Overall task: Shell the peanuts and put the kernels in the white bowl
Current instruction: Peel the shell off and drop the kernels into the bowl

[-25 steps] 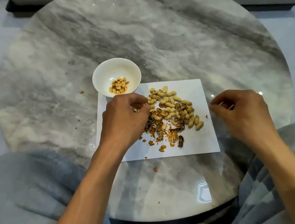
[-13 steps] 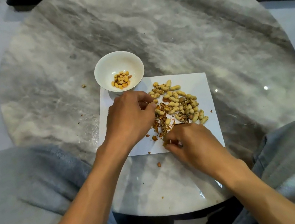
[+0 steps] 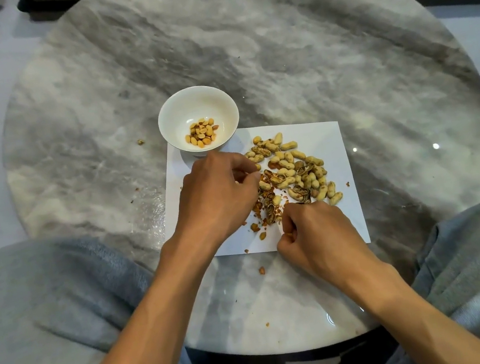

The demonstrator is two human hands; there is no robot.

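Head view shows the white bowl (image 3: 196, 106) at about eleven o'clock from the peanuts (image 3: 291, 169), nearest the left hand (image 3: 215, 195), its fingers curled at the pile's edge, while the right hand (image 3: 315, 232) pinches something small at six o'clock.

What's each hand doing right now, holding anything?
Left hand: fingers curled at the peanut pile; contents cannot be told.
Right hand: pinching a small orange-brown piece.
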